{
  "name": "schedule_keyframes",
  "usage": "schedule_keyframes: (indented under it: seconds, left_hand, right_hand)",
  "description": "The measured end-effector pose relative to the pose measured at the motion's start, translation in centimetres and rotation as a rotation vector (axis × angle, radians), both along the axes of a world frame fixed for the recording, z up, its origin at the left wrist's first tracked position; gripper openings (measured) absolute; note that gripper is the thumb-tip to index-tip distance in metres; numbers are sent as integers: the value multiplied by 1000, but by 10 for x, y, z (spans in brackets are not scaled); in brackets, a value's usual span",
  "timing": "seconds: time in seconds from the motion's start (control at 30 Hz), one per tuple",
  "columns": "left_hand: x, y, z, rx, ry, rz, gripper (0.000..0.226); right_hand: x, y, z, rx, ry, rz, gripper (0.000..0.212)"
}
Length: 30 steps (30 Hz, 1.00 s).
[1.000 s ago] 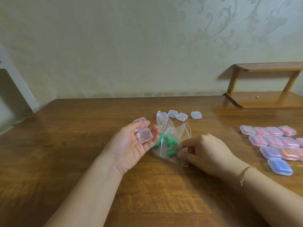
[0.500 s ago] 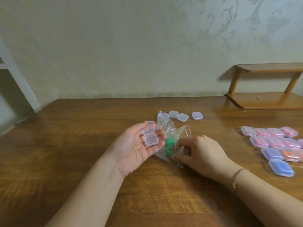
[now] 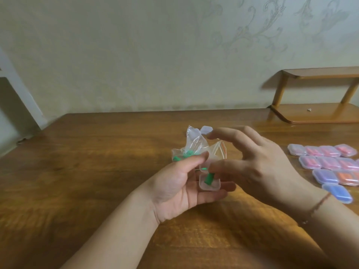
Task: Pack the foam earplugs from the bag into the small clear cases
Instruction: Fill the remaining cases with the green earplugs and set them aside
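Bare wooden tabletop (image 3: 97, 181) lies open left of the hands, while the crumpled clear plastic bag (image 3: 191, 147) blocks ahead and filled clear plastic cases (image 3: 328, 164) crowd the right.

Two hands — the left hand (image 3: 174, 189) and the right hand (image 3: 258, 167). One plastic bag (image 3: 191, 146) with green earplugs inside, too bunched to count. One open case (image 3: 209, 183) with one green earplug (image 3: 209, 179) standing in it. One empty case (image 3: 206, 130) behind the bag. Filled cases (image 3: 328, 163) on the right — at least ten, the row cut by the frame edge.
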<state>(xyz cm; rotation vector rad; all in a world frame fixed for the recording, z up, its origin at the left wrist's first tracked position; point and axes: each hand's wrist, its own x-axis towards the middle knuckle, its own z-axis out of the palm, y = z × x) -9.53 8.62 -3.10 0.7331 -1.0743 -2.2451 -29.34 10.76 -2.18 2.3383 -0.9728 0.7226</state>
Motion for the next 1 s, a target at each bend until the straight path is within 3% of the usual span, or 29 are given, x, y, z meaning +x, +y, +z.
schedule_keyframes:
  seconds: [0.27,0.4,0.5,0.6,0.67,0.8,1.0]
  left_hand:
    - [-2,0,-1,5,-8,28,53]
    - [3,-4,6,-1,-22,88,51]
    - [10,-10,11,-20,-43,182,50]
    - [15,-15,13,-7,-43,276,42]
    - [17,-17,12,11,-50,316,40]
    - [17,-18,11,33,-64,342,38]
    - [16,-18,10,49,-89,346,37]
  right_hand:
    - [8,-1,1,38,105,17,21]
    - [1,2,-2,39,-385,71,15]
    - [-6,-4,-10,129,-603,-115,10]
    - [-3,-13,-24,302,-433,-388,6]
    - [5,-15,-29,392,-330,-484,18]
    - [15,-22,-30,427,-258,-606,34]
    - [20,-23,-27,466,-230,-612,27]
